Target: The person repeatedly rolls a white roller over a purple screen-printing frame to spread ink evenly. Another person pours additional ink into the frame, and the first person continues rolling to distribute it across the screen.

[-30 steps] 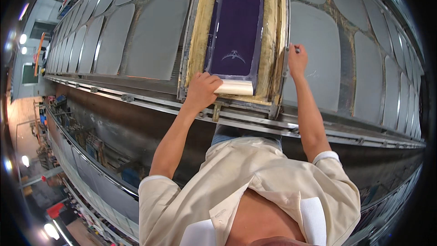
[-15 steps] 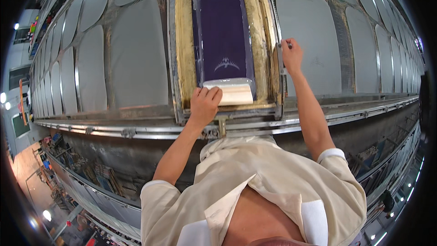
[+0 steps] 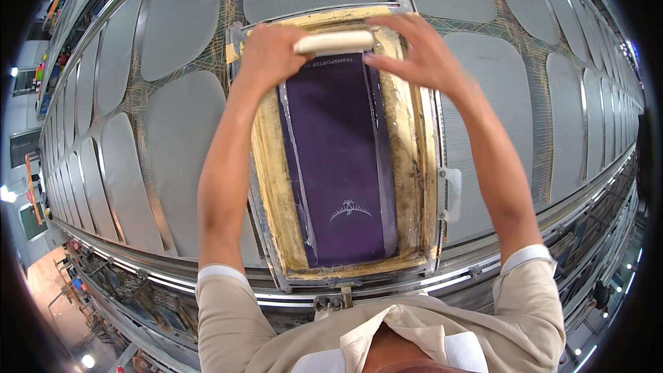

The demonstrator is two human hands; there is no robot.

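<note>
A screen-printing frame [image 3: 268,159] with yellowed, taped borders lies in front of me, its dark purple mesh [image 3: 338,138] running lengthwise. On the mesh show a pale spiky emblem near my body and a small line of lettering at the far end. Across that far end rests a cream-coloured squeegee [image 3: 335,43]. My left hand [image 3: 273,55] grips the squeegee's left end. Around its right end hovers my right hand [image 3: 418,52], slightly blurred, thumb and fingers spread apart; I see no grip there.
Grey flat panels [image 3: 183,138] lie in rows on the long table to both sides and beyond the frame. A metal rail [image 3: 456,275] runs along the near table edge. On the frame's right side sits a pale bracket [image 3: 452,195].
My left hand has carried the squeegee from the frame's near end to its far end. My right hand has left the frame's right side and come to the squeegee's right end, fingers spreading.
</note>
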